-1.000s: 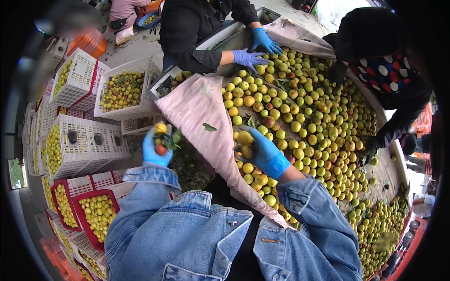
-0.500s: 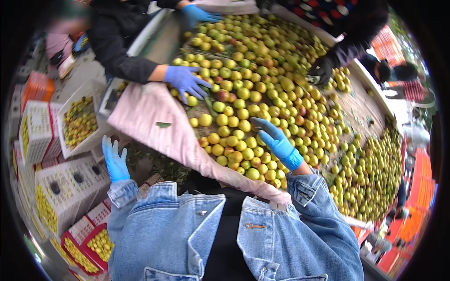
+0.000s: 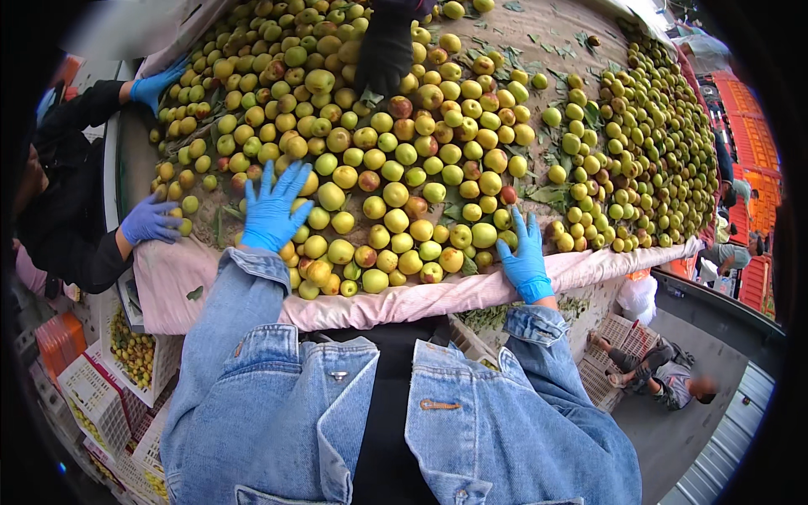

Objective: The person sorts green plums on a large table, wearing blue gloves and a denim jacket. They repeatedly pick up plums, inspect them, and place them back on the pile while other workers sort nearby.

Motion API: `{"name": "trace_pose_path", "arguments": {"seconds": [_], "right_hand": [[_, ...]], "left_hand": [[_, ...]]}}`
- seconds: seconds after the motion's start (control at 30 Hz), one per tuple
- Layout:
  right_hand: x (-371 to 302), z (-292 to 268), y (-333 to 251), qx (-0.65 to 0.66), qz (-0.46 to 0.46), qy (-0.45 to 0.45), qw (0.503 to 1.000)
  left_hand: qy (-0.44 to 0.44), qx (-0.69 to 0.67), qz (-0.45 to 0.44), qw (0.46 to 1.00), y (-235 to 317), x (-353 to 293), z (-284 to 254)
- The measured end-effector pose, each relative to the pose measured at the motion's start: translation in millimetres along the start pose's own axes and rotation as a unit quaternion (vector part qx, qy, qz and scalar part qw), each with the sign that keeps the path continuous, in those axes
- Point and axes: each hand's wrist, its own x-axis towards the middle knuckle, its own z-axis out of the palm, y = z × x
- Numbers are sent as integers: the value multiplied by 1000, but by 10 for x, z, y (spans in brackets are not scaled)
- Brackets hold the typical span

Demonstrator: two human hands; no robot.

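Observation:
A thick spread of small round yellow-green fruits (image 3: 396, 194), some blushed red-brown, covers the sorting table; I cannot tell their exact kind. My left hand (image 3: 276, 209), in a blue glove, lies with fingers spread at the left part of the fruits, touching some at its edge. On the right, my right hand (image 3: 528, 259), also blue-gloved, rests fingers apart beside the near edge of the fruits, over the pink cloth rim (image 3: 421, 301). Neither hand grips a fruit. Denim sleeves cover both my forearms.
At left, a co-worker's purple-gloved hand (image 3: 151, 220) and blue-gloved hand (image 3: 158, 84) are at the table. A black-gloved hand (image 3: 387, 55) reaches in from the far side. White crates (image 3: 93, 396) stand lower left, orange crates (image 3: 752, 206) far right. A person (image 3: 665, 374) sits lower right.
My view has swung right. My left hand has come from beyond the table's left side onto the fruits. My right hand has moved right, to the fruits' near edge.

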Motion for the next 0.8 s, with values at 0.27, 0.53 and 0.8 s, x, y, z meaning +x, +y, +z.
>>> {"name": "trace_pose_path", "arguments": {"seconds": [0.27, 0.53, 0.8], "right_hand": [[-9, -224, 47, -36, 30, -37, 998], [-89, -209, -249, -9, -4, -128, 992], [576, -414, -374, -46, -130, 29, 990]], "left_hand": [[25, 46, -168, 984, -694, -97, 2], [-60, -106, 266, 956, 1553, 172, -121], [-71, 107, 22, 992, 51, 146, -33]]}}
